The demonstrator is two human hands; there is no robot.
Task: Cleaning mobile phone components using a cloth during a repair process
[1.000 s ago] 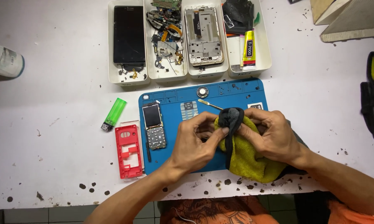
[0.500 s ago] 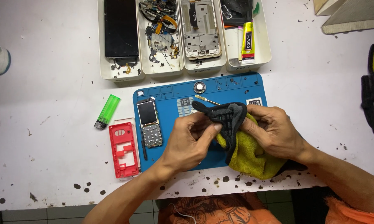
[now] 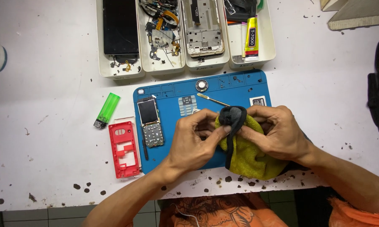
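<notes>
Your left hand [image 3: 196,141] and right hand [image 3: 277,132] meet over the near right part of the blue mat [image 3: 172,90]; the fingers of both are clamped on a yellow cloth [image 3: 250,157] with a dark piece [image 3: 233,117] wrapped at its top; the cloth hangs toward the table's near edge; left of your hands lies a bare keypad phone [image 3: 148,122], a red phone shell [image 3: 123,149] beside it, and a green lighter [image 3: 106,110] farther left.
</notes>
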